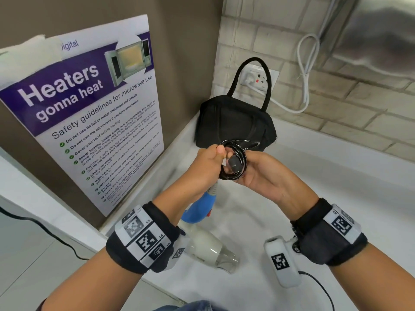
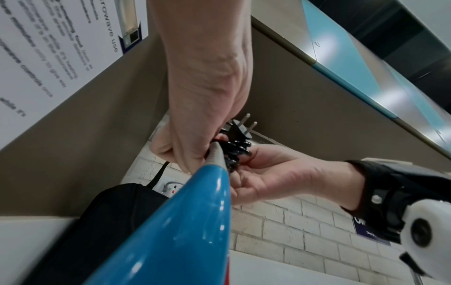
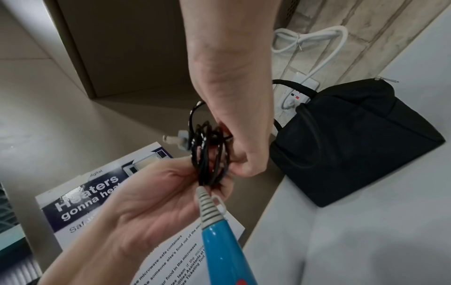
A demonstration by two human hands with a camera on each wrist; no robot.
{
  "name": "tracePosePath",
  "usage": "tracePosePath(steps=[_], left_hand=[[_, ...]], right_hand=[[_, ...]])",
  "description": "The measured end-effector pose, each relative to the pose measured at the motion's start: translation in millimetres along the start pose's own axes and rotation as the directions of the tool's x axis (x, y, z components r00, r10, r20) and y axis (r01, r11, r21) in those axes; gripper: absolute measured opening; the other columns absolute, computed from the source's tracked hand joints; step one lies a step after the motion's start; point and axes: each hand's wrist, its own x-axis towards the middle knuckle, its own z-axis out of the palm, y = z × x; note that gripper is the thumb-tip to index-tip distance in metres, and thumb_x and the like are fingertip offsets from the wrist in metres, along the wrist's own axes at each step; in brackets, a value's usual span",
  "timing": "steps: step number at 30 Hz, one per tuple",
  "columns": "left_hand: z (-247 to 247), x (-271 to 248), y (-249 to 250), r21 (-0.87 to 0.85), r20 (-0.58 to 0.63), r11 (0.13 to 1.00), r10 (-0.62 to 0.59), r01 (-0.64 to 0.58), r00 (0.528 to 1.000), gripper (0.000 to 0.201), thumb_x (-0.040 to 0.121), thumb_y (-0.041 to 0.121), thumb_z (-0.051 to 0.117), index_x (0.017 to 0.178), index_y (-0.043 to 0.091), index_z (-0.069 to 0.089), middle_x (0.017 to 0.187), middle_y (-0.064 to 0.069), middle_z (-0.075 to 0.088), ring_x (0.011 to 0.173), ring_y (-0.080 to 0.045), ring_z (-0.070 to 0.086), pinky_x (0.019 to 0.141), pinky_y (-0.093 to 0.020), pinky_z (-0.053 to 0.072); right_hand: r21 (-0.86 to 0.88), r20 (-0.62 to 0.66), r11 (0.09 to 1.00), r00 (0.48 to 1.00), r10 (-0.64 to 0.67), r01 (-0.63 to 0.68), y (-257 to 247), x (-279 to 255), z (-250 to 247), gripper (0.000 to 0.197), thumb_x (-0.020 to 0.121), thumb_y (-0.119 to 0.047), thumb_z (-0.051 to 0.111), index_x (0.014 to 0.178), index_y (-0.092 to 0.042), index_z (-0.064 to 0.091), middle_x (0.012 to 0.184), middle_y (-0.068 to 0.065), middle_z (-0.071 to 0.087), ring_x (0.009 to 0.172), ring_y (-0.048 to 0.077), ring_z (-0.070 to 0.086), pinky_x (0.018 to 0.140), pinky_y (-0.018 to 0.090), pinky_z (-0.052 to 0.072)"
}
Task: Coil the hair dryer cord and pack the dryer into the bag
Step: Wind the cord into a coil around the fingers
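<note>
Both wrists, strapped with marker bands, fill the bottom of the head view, and between them the hair dryer (image 1: 202, 241) hangs nozzle-down above the white counter (image 1: 336, 198), its blue handle (image 3: 220, 248) pointing up toward the hands. At the top of that handle the black cord (image 1: 233, 161) is gathered into a small ring of several loops, and the grey plug (image 1: 234, 162) sits inside the ring with its pins sticking out the far side. Fingers of the left hand (image 1: 208, 162) are curled tight, pinching the coil on its left edge; the right hand (image 1: 265, 173) cups the coil from the right and beneath, its fingers curled round the loops. So the dryer's long axis runs roughly vertical, straight down from the fingers. The black bag (image 1: 235, 124) stands just beyond the hands against the brick wall, handle up; its zip appears closed, though I cannot be certain. Coiling looks about finished; the bag probably needs opening next, and the right hand lies nearer it.
</note>
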Motion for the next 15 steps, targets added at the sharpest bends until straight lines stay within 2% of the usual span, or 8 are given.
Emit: tracePosePath(steps=[4, 6, 8, 9, 10, 12, 14, 15], left_hand=[[-2, 5, -1, 0.030, -0.065, 0.999, -0.012, 0.014, 0.998, 0.042, 0.101, 0.039, 0.024, 0.119, 0.016, 0.054, 0.129, -0.009, 0.051, 0.113, -0.019, 0.053, 0.091, -0.029, 0.043], [-2, 7, -2, 0.050, -0.074, 0.999, 0.000, 0.004, 0.997, 0.041, 0.101, 0.038, 0.024, 0.118, 0.015, 0.054, 0.129, -0.008, 0.048, 0.111, -0.018, 0.052, 0.087, -0.027, 0.040], [0, 7, -1, 0.083, -0.072, 0.996, 0.036, -0.030, 0.997, 0.038, 0.102, 0.035, 0.025, 0.112, 0.013, 0.055, 0.125, -0.008, 0.044, 0.107, -0.017, 0.050, 0.083, -0.024, 0.037], [1, 7, -2, 0.090, -0.073, 0.995, 0.057, -0.050, 0.996, 0.036, 0.102, 0.034, 0.027, 0.109, 0.014, 0.056, 0.124, -0.009, 0.044, 0.106, -0.017, 0.050, 0.080, -0.021, 0.038], [4, 8, -3, 0.085, -0.075, 0.995, 0.064, -0.058, 0.995, 0.035, 0.101, 0.033, 0.028, 0.107, 0.014, 0.056, 0.124, -0.010, 0.045, 0.105, -0.017, 0.051, 0.075, -0.017, 0.038], [7, 11, -5, 0.053, -0.090, 0.997, 0.054, -0.050, 0.994, 0.038, 0.101, 0.035, 0.027, 0.110, 0.014, 0.057, 0.122, -0.010, 0.052, 0.104, -0.017, 0.054, 0.071, -0.015, 0.038], [7, 13, -5, -0.022, -0.121, 0.999, 0.038, -0.041, 0.992, 0.040, 0.102, 0.033, 0.026, 0.114, 0.009, 0.056, 0.114, -0.008, 0.062, 0.100, -0.017, 0.059, 0.076, -0.018, 0.044], [6, 13, -5, -0.077, -0.128, 0.996, 0.030, -0.040, 0.991, 0.040, 0.102, 0.031, 0.027, 0.115, 0.008, 0.057, 0.109, -0.006, 0.065, 0.097, -0.016, 0.061, 0.079, -0.021, 0.047]], right_hand=[[0.099, 0.078, 0.994, 0.996, 0.037, -0.045, -8, -6, -2, 0.035, 0.087, -0.013, 0.040, 0.115, -0.008, 0.060, 0.092, 0.002, 0.071, 0.085, 0.015, 0.066, 0.084, 0.032, 0.048], [0.056, 0.109, 0.998, 0.994, 0.028, -0.034, -10, -10, 0, 0.030, 0.085, -0.013, 0.045, 0.110, -0.011, 0.062, 0.092, 0.000, 0.070, 0.090, 0.015, 0.064, 0.084, 0.032, 0.046], [-0.133, 0.057, 0.991, 0.998, -0.007, 0.014, -6, -11, 5, 0.009, 0.088, -0.015, 0.055, 0.089, -0.014, 0.064, 0.076, -0.007, 0.068, 0.082, 0.009, 0.064, 0.082, 0.029, 0.047], [-0.241, 0.007, 0.970, 0.999, -0.038, 0.038, -3, -10, 8, 0.007, 0.089, -0.018, 0.059, 0.084, -0.016, 0.064, 0.070, -0.010, 0.067, 0.077, 0.005, 0.065, 0.080, 0.026, 0.049], [-0.329, -0.027, 0.943, 0.997, -0.071, 0.059, -1, -9, 11, 0.005, 0.088, -0.022, 0.061, 0.087, -0.018, 0.064, 0.069, -0.012, 0.067, 0.076, 0.003, 0.065, 0.079, 0.024, 0.050], [-0.473, -0.084, 0.876, 0.986, -0.146, 0.089, 3, -4, 13, 0.021, 0.087, -0.027, 0.063, 0.106, -0.018, 0.062, 0.087, -0.007, 0.072, 0.087, 0.009, 0.068, 0.076, 0.026, 0.053], [-0.606, -0.129, 0.789, 0.965, -0.229, 0.106, 5, -2, 11, 0.031, 0.087, -0.024, 0.064, 0.117, -0.020, 0.056, 0.106, 0.000, 0.069, 0.098, 0.019, 0.067, 0.069, 0.026, 0.053], [-0.650, -0.122, 0.750, 0.957, -0.264, 0.124, 6, -4, 11, 0.033, 0.088, -0.019, 0.062, 0.120, -0.021, 0.055, 0.110, 0.001, 0.068, 0.100, 0.019, 0.067, 0.070, 0.025, 0.054]])
